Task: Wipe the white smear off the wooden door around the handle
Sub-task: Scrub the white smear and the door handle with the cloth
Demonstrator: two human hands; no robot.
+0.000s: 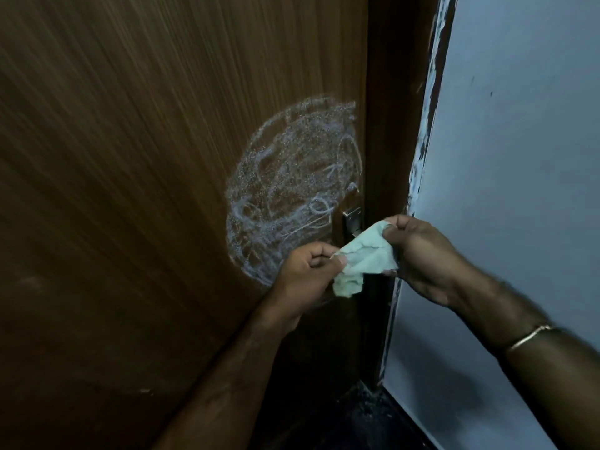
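A pale blue-grey wall (pixel 506 177) fills the right side, its edge beside the dark door frame (pixel 394 102) ragged with chipped, flaking paint (pixel 430 92). A thin gold bracelet (pixel 532 336) circles a wrist at lower right. Below, a dark, speckled floor (pixel 363 417) meets the wall's foot.

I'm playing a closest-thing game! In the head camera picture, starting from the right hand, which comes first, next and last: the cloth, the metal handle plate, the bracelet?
From the right hand:
1. Cloth, pinched in its fingers, to its left.
2. Metal handle plate, on the door just up-left.
3. Bracelet, down the same arm, lower right.
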